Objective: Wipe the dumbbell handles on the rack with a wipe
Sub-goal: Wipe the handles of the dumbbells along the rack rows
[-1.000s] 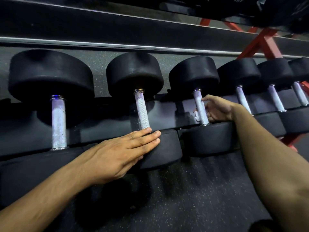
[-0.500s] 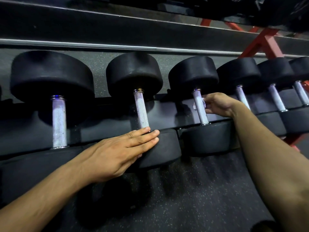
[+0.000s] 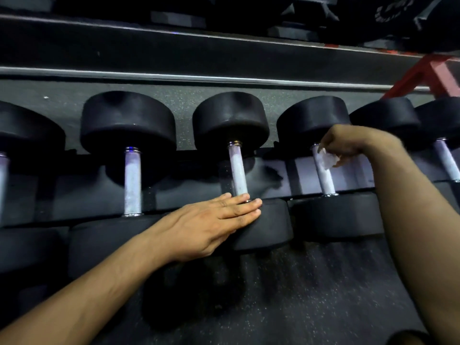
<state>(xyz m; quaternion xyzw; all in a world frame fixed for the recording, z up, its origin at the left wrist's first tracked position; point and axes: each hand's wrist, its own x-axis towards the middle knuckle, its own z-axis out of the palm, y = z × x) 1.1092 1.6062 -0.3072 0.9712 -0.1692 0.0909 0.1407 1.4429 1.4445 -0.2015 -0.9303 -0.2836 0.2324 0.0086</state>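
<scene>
- Dumbbell handles on the rack (image 3: pixel 224 78) are getting a wipe-down, with the right hand (image 3: pixel 348 143) pinching a small white wipe (image 3: pixel 327 158) against the upper part of one handle (image 3: pixel 323 170), fingers curling around the cloth.
- Left hand (image 3: pixel 211 220) is lying flat and open, fingers straight, pressing on the near head of the neighbouring dumbbell (image 3: pixel 263 225), just below its handle (image 3: pixel 237 170).
- Right wrist is bending sharply downward as the forearm is reaching in from the lower right; the left forearm is stretching in from the lower left.
- Risk, as a judgement: the wipe is small and bunched, so it may be slipping off the handle or missing the far side and the lower end near the collar; the cocked wrist is limiting the sweep.
- More handles are waiting to either side, including one at far left (image 3: pixel 132 180) and one at far right (image 3: pixel 446 160), suggesting the job is only partly done.
</scene>
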